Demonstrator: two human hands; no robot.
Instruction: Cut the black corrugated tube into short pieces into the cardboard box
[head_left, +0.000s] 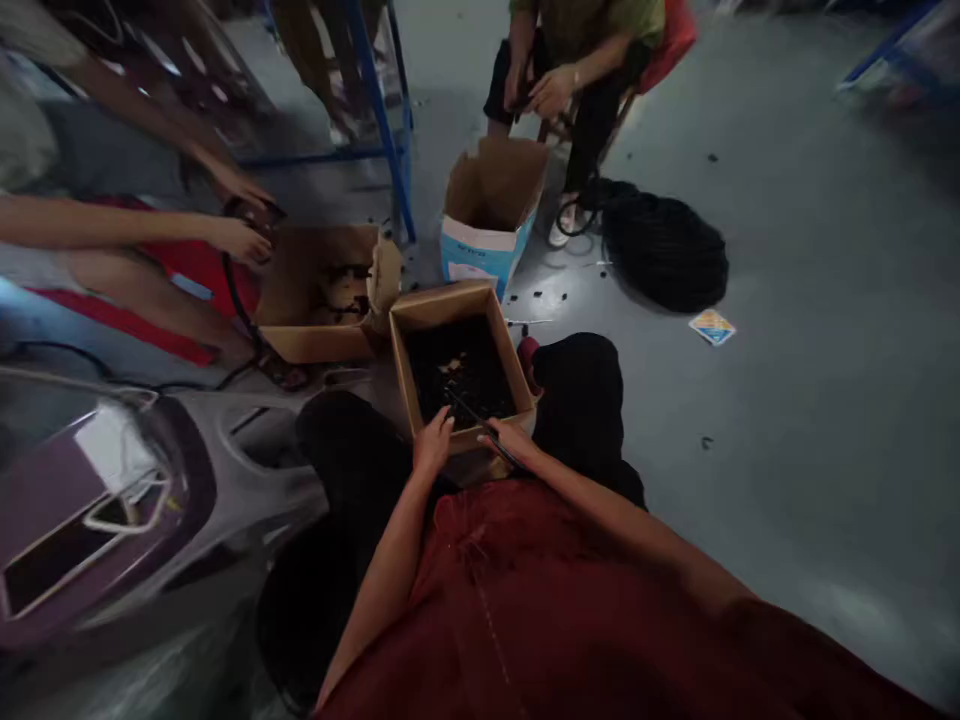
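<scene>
You sat with the open cardboard box (403, 345) wedged on the floor (787, 420) between your knees, its bottom covered in small dark pieces (465, 365). Both of your hands met at the box's near wall, close together but not touching. Your left hand (433, 443) lay over the near rim with its fingers pointing into the box; whether they gripped anything could not be told. Your right hand (514, 438) sat just beside it, at the near right corner, and appeared pinched on a thin dark strand (474, 417).

The strand lay slantwise: its far end reached up and left over the dark pieces, just ahead of your left fingertips, and its near end ran down and right past your right hand. So the right hand had it, while the left was nearer its free end. Both forearms came in low and bent, converging on the rim from either side of your lap.

Beyond it stood a second flat box (315, 345), where a co-worker's hand (240, 240) was busy, a blue-and-white carton (480, 255), and a heap of black cable (664, 250).
</scene>
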